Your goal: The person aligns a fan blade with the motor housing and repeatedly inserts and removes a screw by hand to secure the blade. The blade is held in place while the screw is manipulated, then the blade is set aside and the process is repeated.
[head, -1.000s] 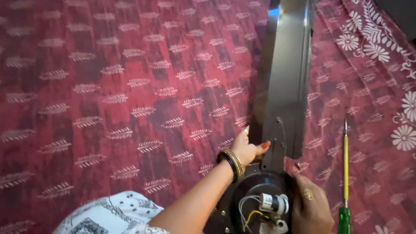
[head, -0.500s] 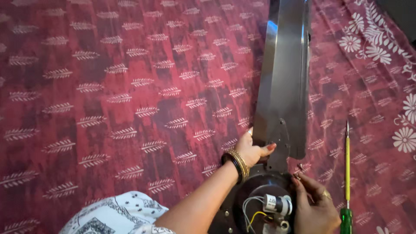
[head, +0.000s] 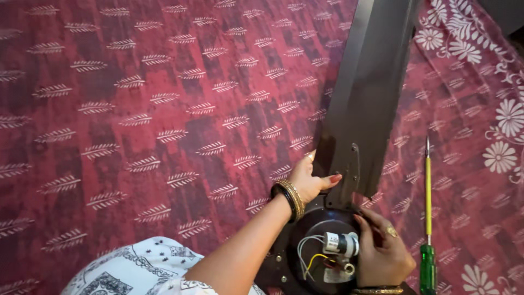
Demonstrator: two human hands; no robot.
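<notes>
A dark ceiling fan motor housing lies on a red patterned cloth, with one long grey blade reaching up and to the right. My left hand grips the blade near its root, thumb on top. My right hand rests on the right side of the motor housing, fingers curled by the blade bracket; whether it holds a small part I cannot tell. A white cylindrical capacitor with white and yellow wires sits in the open housing.
A screwdriver with a yellow shaft and green handle lies on the cloth right of the fan. The red cloth with white leaf marks covers the whole surface. A white printed garment shows at the bottom left.
The blade has swung to lean further right. My right hand has slid down onto the housing edge. My left hand keeps its grip on the blade root.
</notes>
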